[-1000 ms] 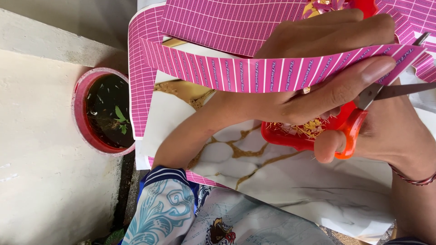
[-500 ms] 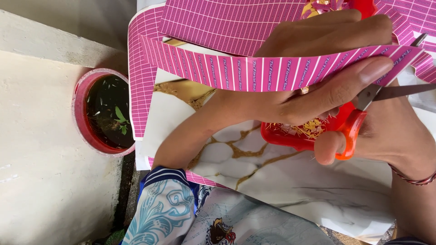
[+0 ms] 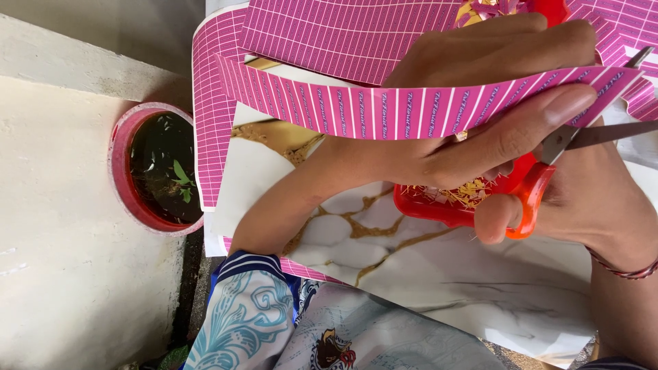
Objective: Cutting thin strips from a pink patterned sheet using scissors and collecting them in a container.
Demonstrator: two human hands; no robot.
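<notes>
- White marble-patterned surface (image 3: 439,274) with gold veins lies under the work, with a pale concrete ledge (image 3: 62,226) to the left
- Pink strip (image 3: 411,106) of sheet printed with white grid lines and small lettering runs across the middle of the view, curving up from a larger pink sheet (image 3: 343,34) of the same print at the top
- left hand (image 3: 473,103) pinches the strip, thumb pressed on the near face and fingers closed over the far side
- right hand (image 3: 582,199) grips orange-handled scissors (image 3: 541,185), a finger through the loop; the blades reach the strip's right end, but I cannot tell how far they gape
- Red tray (image 3: 439,209) just beneath the hands holds a litter of small yellow and pink paper cuttings
- Round red pot (image 3: 123,185) on the ledge, well apart, holds dark water or soil with a small green seedling
</notes>
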